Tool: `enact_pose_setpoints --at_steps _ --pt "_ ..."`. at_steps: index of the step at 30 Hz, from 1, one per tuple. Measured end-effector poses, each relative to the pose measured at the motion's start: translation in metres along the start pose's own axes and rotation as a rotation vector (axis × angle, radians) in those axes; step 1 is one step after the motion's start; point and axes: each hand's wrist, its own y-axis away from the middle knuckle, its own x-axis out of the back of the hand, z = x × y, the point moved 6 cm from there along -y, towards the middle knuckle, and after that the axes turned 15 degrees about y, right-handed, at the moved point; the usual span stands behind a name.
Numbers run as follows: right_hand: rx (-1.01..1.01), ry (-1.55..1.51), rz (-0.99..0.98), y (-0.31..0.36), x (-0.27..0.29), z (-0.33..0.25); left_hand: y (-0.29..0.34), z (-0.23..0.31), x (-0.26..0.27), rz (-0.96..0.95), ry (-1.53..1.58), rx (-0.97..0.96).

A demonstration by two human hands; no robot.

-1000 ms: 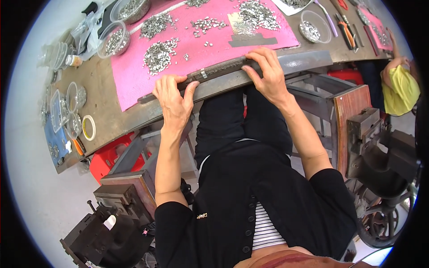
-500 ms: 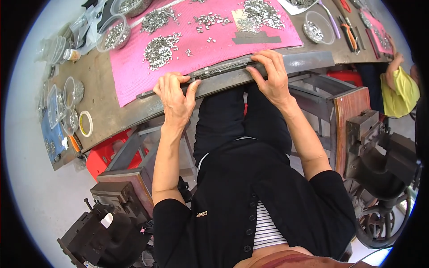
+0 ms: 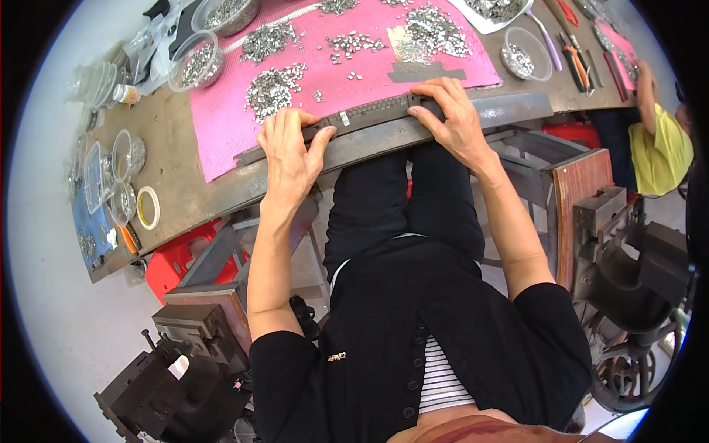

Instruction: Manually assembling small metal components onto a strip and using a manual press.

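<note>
A long dark metal bar (image 3: 369,111) with a row of small notches lies along the front edge of the pink mat (image 3: 218,148). My left hand (image 3: 288,162) grips its left part, thumb on the near side and fingers over the far side. At the right end my right hand (image 3: 456,124) holds it the same way. A small pale mark or piece (image 3: 344,119) shows on the bar near my left thumb. Beyond the bar, small silvery metal parts (image 3: 275,90) lie in several heaps on the mat. The undersides of my fingers are hidden.
Clear plastic tubs of parts (image 3: 198,65) stand at the back left; another tub (image 3: 521,60) is at the right beside orange-handled pliers (image 3: 574,65). A tape roll (image 3: 148,207) lies left. Bench vises (image 3: 196,336) flank me. A person in a yellow top (image 3: 659,151) sits far right.
The bar has turned in my hands: a broader, flatter face shows now, where a narrow dark edge with the notched row showed before. Both hands keep hold, and the view has shifted slightly.
</note>
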Motion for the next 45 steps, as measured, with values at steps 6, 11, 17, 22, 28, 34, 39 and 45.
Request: enact_pose_setpoints --at_steps 6,11,17,22,28,34,39,45 --pt "-0.021 -0.039 0.058 0.000 -0.001 0.004 -0.021 0.019 -0.019 0.090 0.015 -0.035" --pt "-0.023 -0.040 0.058 0.002 0.000 0.002 -0.020 0.020 -0.037 0.099 -0.053 -0.016" --pt "-0.021 -0.037 0.023 0.002 0.001 0.001 -0.021 0.021 -0.027 0.130 -0.041 -0.016" --pt "0.065 0.027 0.000 -0.024 0.002 -0.003 -0.015 0.016 -0.005 0.067 -0.047 0.004" --pt "0.181 0.019 -0.063 -0.073 -0.040 -0.010 -0.017 0.011 -0.001 0.093 -0.048 -0.093" --pt "0.189 0.045 -0.130 -0.081 -0.065 -0.021 -0.078 -0.015 -0.024 0.030 -0.130 -0.157" --pt "0.193 0.050 -0.177 -0.082 -0.061 -0.021 -0.096 -0.030 -0.032 0.013 -0.171 -0.176" --pt "0.190 0.063 -0.122 -0.084 -0.058 -0.013 -0.103 -0.033 -0.034 -0.070 -0.199 -0.144"
